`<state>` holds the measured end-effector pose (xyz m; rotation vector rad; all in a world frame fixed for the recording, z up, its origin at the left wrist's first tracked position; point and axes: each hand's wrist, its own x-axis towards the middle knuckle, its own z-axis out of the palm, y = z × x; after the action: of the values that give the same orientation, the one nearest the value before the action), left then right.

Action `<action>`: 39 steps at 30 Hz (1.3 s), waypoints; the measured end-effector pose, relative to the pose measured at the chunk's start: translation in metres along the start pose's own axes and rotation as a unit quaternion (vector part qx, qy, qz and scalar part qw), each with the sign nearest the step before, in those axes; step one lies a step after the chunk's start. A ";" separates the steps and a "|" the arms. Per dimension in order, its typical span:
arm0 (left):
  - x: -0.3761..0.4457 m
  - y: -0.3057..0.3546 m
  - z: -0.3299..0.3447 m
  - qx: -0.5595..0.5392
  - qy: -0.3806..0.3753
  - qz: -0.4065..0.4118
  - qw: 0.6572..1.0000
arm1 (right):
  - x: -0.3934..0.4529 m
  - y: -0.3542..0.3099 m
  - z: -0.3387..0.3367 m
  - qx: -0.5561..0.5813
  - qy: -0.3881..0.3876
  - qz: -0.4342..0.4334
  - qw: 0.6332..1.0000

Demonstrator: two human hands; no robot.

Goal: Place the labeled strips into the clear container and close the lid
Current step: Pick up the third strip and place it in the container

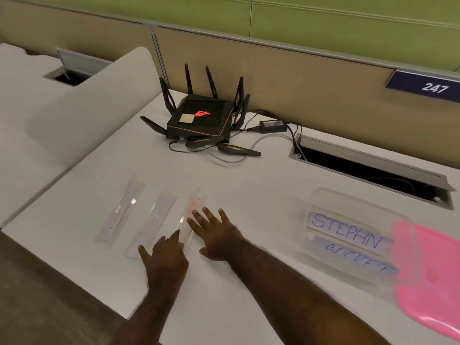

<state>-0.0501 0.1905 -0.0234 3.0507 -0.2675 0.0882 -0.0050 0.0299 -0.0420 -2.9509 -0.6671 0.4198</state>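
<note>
Three clear strips lie side by side on the white desk. The left strip [123, 211] has dark lettering, the middle strip [155, 221] looks blank, and the right strip [193, 212] carries a red label. My left hand [165, 257] rests flat with fingers spread over the near ends of the middle and right strips. My right hand [215, 232] lies spread just right of the red-labelled strip, fingertips touching its edge. The clear container [348, 235] stands at the right with two hand-written strips inside. Its pink lid [428, 277] lies beside it, off the container.
A black router [201, 120] with antennas, its power brick [273, 126] and cables sit at the back centre. An open cable hatch [368, 170] is set in the desk behind the container. The desk's front edge runs diagonally at lower left.
</note>
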 end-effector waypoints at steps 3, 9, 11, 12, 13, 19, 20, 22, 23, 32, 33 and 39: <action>0.012 0.002 -0.013 -0.157 -0.056 -0.072 0.983 | -0.005 0.003 -0.005 0.007 0.011 0.011 1.000; 0.040 0.015 -0.062 -0.403 -0.139 -0.096 0.899 | -0.036 0.051 -0.030 0.014 0.128 0.033 0.991; 0.048 0.021 -0.079 -0.468 -0.182 -0.094 0.860 | -0.051 0.076 -0.042 0.002 0.164 0.047 0.985; 0.052 0.025 -0.086 -0.487 -0.207 -0.083 0.845 | -0.059 0.088 -0.047 -0.001 0.178 0.057 0.982; 0.056 0.028 -0.092 -0.499 -0.232 -0.066 0.832 | -0.068 0.099 -0.052 -0.001 0.188 0.069 0.980; 0.073 0.061 -0.103 -0.528 -0.313 -0.005 0.789 | -0.133 0.149 -0.076 0.036 0.206 0.089 0.974; 0.075 0.069 -0.102 -0.525 -0.307 0.003 0.794 | -0.145 0.156 -0.080 0.041 0.198 0.095 0.975; 0.080 0.083 -0.101 -0.503 -0.294 0.035 0.812 | -0.170 0.168 -0.086 0.058 0.181 0.122 0.974; 0.082 0.090 -0.101 -0.478 -0.294 0.064 0.825 | -0.184 0.175 -0.089 0.069 0.175 0.138 0.972; 0.096 0.178 -0.094 -0.312 -0.176 0.272 0.893 | -0.295 0.208 -0.090 0.160 0.185 0.275 0.930; 0.097 0.189 -0.092 -0.293 -0.172 0.281 0.897 | -0.306 0.212 -0.089 0.176 0.186 0.286 0.924; 0.096 0.249 -0.079 -0.153 -0.084 0.350 0.920 | -0.348 0.225 -0.077 0.180 0.184 0.358 0.898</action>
<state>-0.0039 -0.0643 0.0795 2.5051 -1.2389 -0.1604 -0.1928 -0.3253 0.0846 -2.6829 0.5081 0.0025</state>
